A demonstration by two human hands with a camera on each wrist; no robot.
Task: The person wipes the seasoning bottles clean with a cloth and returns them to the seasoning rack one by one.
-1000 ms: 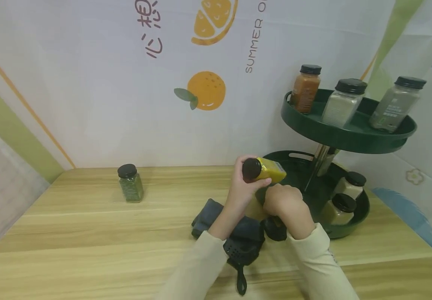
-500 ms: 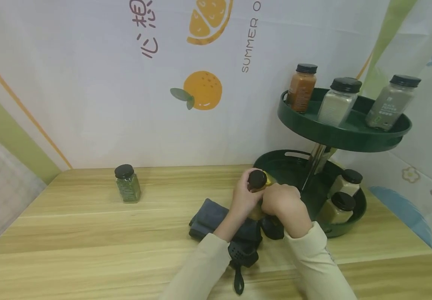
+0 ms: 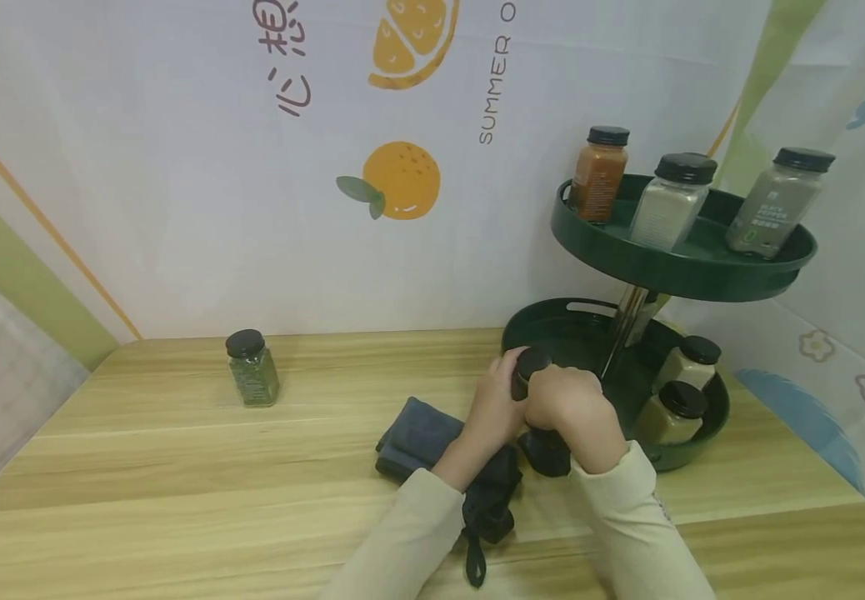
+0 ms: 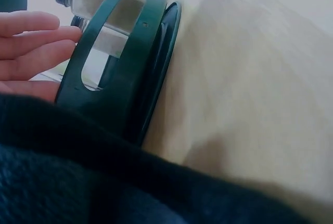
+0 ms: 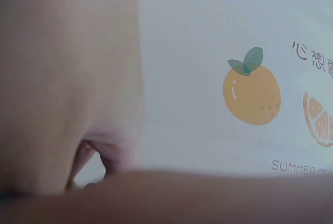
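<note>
My left hand point(image 3: 498, 393) holds a yellow spice jar, its black lid point(image 3: 533, 362) showing between the hands and the body mostly covered. Curled beside it is my right hand point(image 3: 571, 408), overlapping the front left part of the green lower tray point(image 3: 541, 321); its fingertips are hidden, and I cannot tell what they hold. In the left wrist view, nearly straight fingers point(image 4: 36, 60) reach to the tray's handle point(image 4: 132, 52). The right wrist view shows mostly the hand's skin point(image 5: 78, 78), close and blurred.
A green upper tray point(image 3: 650, 265) bears an orange jar point(image 3: 599, 177), a pale jar point(image 3: 671, 204) and a pepper jar point(image 3: 777, 204). Two beige jars point(image 3: 672, 421) stand below. A folded dark cloth point(image 3: 421, 433) and a black looped thing point(image 3: 475, 562) lie under my left arm. A green herb jar point(image 3: 254, 371) stands left.
The tilted yellow jar has turned, lid up, and come down toward my right hand, its yellow side passing out of sight. My right hand has hardly moved. The head view has shifted slightly right.
</note>
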